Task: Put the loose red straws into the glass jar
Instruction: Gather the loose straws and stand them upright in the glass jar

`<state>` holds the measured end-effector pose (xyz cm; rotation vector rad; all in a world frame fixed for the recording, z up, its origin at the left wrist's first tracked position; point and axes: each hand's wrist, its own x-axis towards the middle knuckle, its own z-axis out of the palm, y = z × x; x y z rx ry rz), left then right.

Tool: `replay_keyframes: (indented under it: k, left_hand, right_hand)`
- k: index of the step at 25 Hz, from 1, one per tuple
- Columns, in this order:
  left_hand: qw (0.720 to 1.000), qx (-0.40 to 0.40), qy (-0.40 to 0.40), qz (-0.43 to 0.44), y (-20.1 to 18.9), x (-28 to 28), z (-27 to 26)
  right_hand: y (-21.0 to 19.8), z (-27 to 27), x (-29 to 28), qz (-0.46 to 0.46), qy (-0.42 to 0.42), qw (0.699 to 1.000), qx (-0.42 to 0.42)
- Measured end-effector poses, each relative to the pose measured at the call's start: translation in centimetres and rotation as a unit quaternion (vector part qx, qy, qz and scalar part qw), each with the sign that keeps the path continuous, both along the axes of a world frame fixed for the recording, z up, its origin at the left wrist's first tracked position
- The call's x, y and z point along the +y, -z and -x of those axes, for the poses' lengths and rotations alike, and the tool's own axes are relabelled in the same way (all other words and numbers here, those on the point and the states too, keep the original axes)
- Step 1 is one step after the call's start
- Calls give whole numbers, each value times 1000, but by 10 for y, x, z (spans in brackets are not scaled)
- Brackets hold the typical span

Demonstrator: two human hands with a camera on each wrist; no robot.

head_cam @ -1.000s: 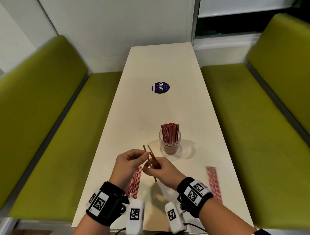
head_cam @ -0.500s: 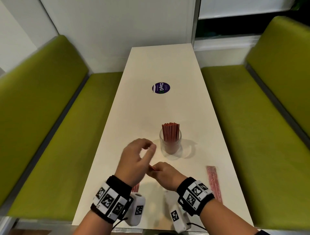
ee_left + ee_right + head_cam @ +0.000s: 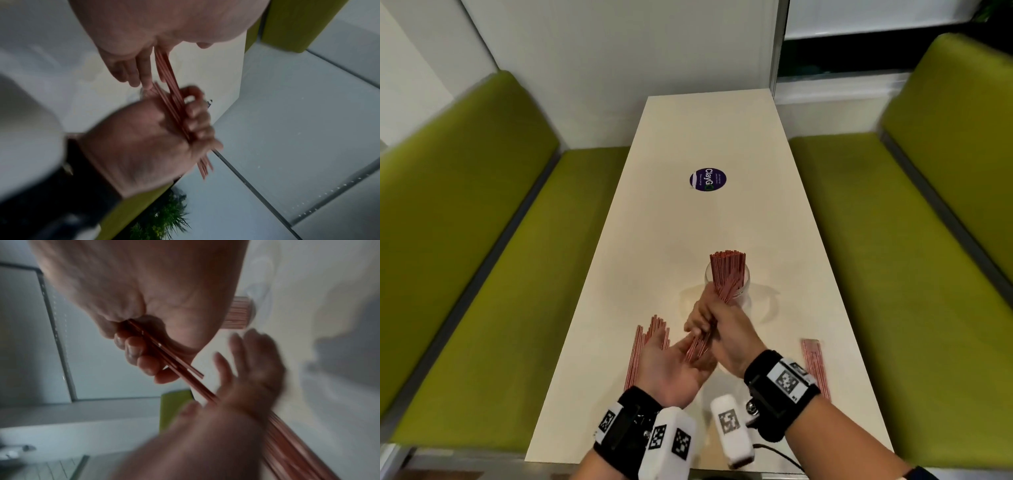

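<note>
A glass jar (image 3: 743, 291) stands mid-table with a dense bunch of red straws (image 3: 727, 265) upright in it. Just in front of it, my right hand (image 3: 705, 323) grips a small bundle of red straws (image 3: 700, 346), tilted so its upper end leans toward the jar. The curled fingers (image 3: 141, 356) wrap round the bundle (image 3: 174, 368). My left hand (image 3: 681, 356) lies palm up with straight fingers, touching the bundle's lower ends. More loose red straws (image 3: 645, 342) lie on the table (image 3: 664, 240) to the left, partly hidden by the left hand.
A second strip of red straws (image 3: 815, 366) lies near the table's right edge. A round purple sticker (image 3: 707, 180) is farther back. Green benches (image 3: 482, 274) run along both sides, and a white wall closes the far end.
My left hand has let go of its straw and turned palm up under the bundle. My right hand now grips the bundle and has risen toward the jar.
</note>
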<state>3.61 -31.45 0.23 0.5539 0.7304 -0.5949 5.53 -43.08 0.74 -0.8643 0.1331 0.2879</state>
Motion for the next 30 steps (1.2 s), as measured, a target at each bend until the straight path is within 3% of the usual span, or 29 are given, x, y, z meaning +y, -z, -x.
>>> replay_keyframes:
  k: [4,6,8,10,12,15,18,21,24,26,28,30]
  left_hand:
    - [998,-47,-37,25,1,-6,5]
    - [987,-123,8,-104,5,0,2]
    - [921,-249,70,-292,11,9,-2]
    - [851,-340,123,-381,6,10,-1]
    - [834,-352,142,-401,3,8,5]
    - [862,-297,100,-399,16,16,13]
    - [903,-209,-24,-375,27,39,17]
    - [929,-137,-127,-321,35,72,21]
    - [941,-88,-178,-273,46,98,23]
    - [946,-65,-203,-245,52,106,23]
    - [948,-57,-213,-231,54,105,22]
    - [948,-65,-207,-233,55,103,21]
  right_hand:
    - [17,17,15,77,-26,997,19]
    - [16,13,10,136,-39,990,3]
    - [14,8,2,209,-80,975,18]
    - [14,10,3,320,-168,932,35]
    - [17,15,12,386,-244,889,33]
    - [24,19,21,347,-296,889,30]
    - [38,14,18,328,-330,884,38]
    - [54,4,22,464,-318,826,31]
    - [58,-6,43,615,-296,731,-8]
    - [60,-12,61,667,-302,680,-37]
    - [63,-17,75,700,-301,647,-45]
    - [63,-22,79,704,-305,640,-28]
